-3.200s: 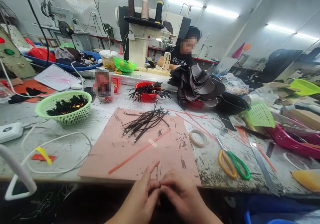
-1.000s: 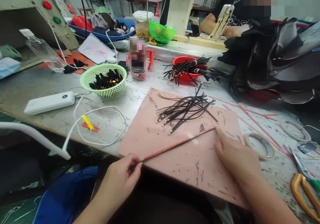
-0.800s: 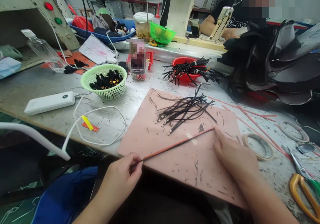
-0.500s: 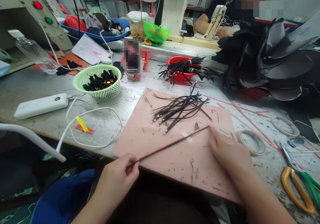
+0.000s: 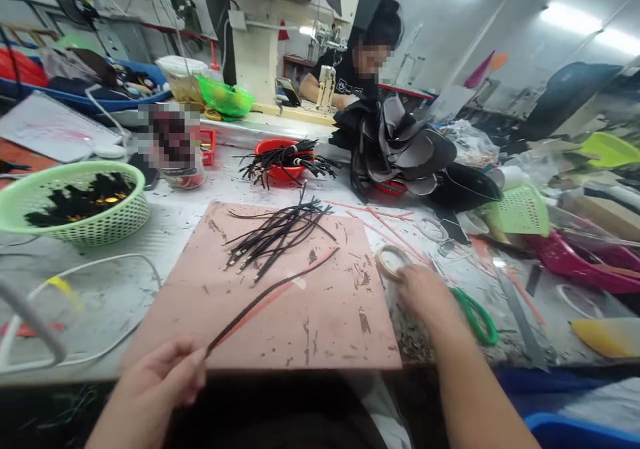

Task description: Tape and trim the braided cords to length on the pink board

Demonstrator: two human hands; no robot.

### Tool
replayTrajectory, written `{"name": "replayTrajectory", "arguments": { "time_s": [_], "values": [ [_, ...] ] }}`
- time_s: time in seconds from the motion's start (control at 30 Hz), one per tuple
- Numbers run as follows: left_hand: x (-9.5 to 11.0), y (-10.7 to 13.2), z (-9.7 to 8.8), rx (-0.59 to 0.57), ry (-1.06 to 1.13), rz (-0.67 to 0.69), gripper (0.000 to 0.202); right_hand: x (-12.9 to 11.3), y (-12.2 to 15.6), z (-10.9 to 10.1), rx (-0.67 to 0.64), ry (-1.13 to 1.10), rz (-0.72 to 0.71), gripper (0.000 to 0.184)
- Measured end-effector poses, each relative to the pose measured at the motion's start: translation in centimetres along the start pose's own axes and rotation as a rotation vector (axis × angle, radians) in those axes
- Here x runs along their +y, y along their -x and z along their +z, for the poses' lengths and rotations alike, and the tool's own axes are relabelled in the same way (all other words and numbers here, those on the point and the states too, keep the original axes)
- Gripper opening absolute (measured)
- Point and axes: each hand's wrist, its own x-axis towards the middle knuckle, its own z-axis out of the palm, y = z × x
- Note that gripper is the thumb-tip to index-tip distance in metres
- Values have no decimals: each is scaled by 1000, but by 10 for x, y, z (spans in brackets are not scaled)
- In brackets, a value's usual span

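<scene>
Ceiling lights shine over a busy workroom, where a co-worker in a dark shirt [image 5: 347,85] sits by a sewing machine [image 5: 253,55], beyond the white tabletop [image 5: 180,209]. With the pink board [image 5: 330,322] as the clock's centre and twelve pointing away from the wearer, the left hand [image 5: 165,375] is at about eight, thumb and fingers pinching the near end of a black cord [image 5: 253,305], presumably so that it cannot slip. From there the cord runs towards two, bowing slightly to the far side of a red strip [image 5: 265,305], which a scrap of tape [image 5: 299,282] seems to keep from shifting. At three, the right hand [image 5: 423,292] reaches beside a roll of tape [image 5: 383,267] and over part of the scissors [image 5: 484,309]; its fingers are blurred, so whether they grip anything cannot be told. More cords [image 5: 280,235] lie loose at twelve, within easy reach; behind them a red bowl [image 5: 265,146] holds bundles, probably tied to stay together. At ten, a green basket [image 5: 110,222] gathers small black pieces.
</scene>
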Motion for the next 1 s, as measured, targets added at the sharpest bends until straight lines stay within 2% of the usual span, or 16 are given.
{"name": "replayTrajectory", "arguments": {
  "time_s": [0.03,0.1,0.17,0.23,0.27,0.33,0.43,0.5,0.6,0.73,0.87,1.0],
  "values": [
    [11,3,10,-47,121,-56,23,4,3,2,46,-51,-10,27],
    [29,8,31,-61,317,-105,22,2,12,3,204,-279,23,19],
    [39,15,54,-52,460,-85,19,-11,25,0,358,-657,101,15],
    [44,22,76,-67,578,-35,16,-35,41,-6,459,-1097,135,16],
    [45,25,86,-87,624,-14,14,-48,49,-9,489,-1305,94,15],
    [45,33,102,-119,684,-6,13,-76,63,-18,534,-1629,-86,12],
    [46,45,115,-125,739,-62,14,-106,78,-27,483,-1860,-309,11],
    [46,52,117,-143,771,-123,14,-116,83,-29,407,-1888,-367,10],
    [46,60,112,-237,815,-187,11,-121,86,-28,333,-1818,-415,10],
    [45,66,105,-279,848,-223,12,-121,86,-24,355,-1595,-446,24],
    [42,69,101,-283,792,-201,11,-116,83,-26,409,-1337,-517,21],
    [37,70,98,-264,685,-127,11,-108,79,-31,240,-1186,-497,11]
  ]
}}
